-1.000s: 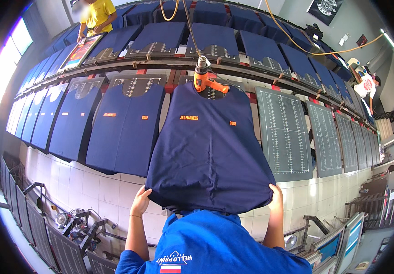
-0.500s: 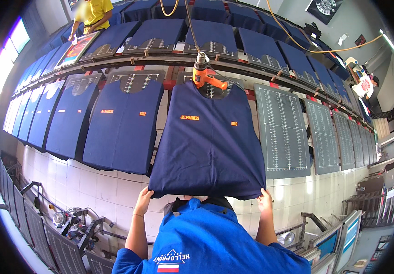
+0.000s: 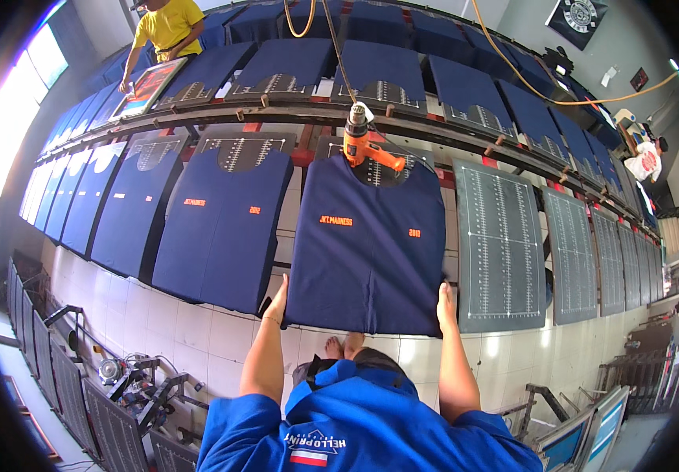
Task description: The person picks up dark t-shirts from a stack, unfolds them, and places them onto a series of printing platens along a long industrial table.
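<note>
A navy blue T-shirt (image 3: 368, 263) with small orange lettering is stretched over a printing board in front of me. Along its lower left side lies my left hand (image 3: 277, 299), fingers straight and together, pointing away from me. My right hand (image 3: 446, 307) is stretched out the same way against the lower right side. Neither hand pinches the cloth. An orange heat gun (image 3: 367, 149) hangs on a cord over the neck opening, where the board's white-marked surface shows.
Left of it, more printed navy shirts (image 3: 221, 220) cover a row of boards. Bare grey boards (image 3: 501, 244) with white scales continue on the right. Behind a rail (image 3: 276, 106) runs another row of shirts, where a person in yellow (image 3: 168, 30) handles a framed screen (image 3: 149, 86).
Both hands have let go of the shirt's bottom corners and moved forward along its sides. The hem now sits closer around the board, with fewer folds. My view has shifted slightly.
</note>
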Demonstrator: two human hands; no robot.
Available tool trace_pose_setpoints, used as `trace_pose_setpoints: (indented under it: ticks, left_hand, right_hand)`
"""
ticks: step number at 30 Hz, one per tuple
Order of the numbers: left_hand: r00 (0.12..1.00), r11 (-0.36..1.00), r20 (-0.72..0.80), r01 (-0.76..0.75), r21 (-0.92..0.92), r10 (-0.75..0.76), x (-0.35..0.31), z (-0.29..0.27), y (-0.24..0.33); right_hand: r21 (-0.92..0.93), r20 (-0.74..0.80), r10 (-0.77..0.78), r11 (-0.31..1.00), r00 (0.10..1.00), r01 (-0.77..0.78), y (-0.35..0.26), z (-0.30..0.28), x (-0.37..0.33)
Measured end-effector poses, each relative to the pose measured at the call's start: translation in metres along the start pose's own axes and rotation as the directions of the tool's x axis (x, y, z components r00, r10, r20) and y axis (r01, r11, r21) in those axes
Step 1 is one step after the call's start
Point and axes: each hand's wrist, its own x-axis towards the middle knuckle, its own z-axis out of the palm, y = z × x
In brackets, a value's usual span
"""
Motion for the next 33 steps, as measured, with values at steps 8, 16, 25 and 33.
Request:
trace_pose_setpoints:
  ticks: [8,16,25,33]
  left_hand:
    - [0.953,0.907,0.063,0.301,-0.295,-0.296,-0.021,-0.053,-0.06]
    - [0.988,0.982,0.025,0.153,-0.112,-0.152,-0.118,-0.067,-0.032]
    - [0.766,0.766,0.004,-0.642,-0.046,0.643,-0.173,0.06,0.205]
    - [0.411,0.458,0.202,-0.815,-0.354,0.889,-0.226,-0.019,0.301]
  right_hand:
    - [0.662,0.562,0.263,0.425,0.784,-0.617,0.11,0.027,0.018]
    - [0.664,0.538,0.406,0.335,0.739,-0.668,0.163,-0.043,-0.065]
    - [0.679,-0.133,0.061,0.733,0.989,0.046,-0.109,-0.116,-0.05]
    - [0.748,-0.355,-0.444,0.392,0.823,0.535,-0.233,-0.133,-0.086]
